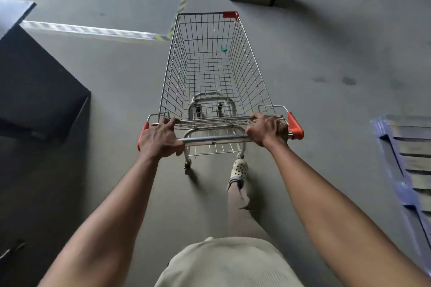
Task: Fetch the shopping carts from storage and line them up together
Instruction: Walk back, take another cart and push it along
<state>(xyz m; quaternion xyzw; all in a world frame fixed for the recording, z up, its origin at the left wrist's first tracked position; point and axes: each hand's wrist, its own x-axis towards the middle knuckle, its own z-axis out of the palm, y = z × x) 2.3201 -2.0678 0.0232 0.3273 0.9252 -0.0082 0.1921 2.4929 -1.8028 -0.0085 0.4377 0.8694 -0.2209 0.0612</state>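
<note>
Both hands are gripping the bar of the cart, spread toward its ends, probably for steering; the left hand is curling over it, fingers reaching the basket rim; the right hand is wrapping it tightly; the cart is standing ahead on grey floor, empty.

You have one wide-angle view, worn on the head, looking forward and steeply down. Your forearms reach in from the bottom edge, the shopping cart sits close and centred, and the grey floor fills the frame's edges.
</note>
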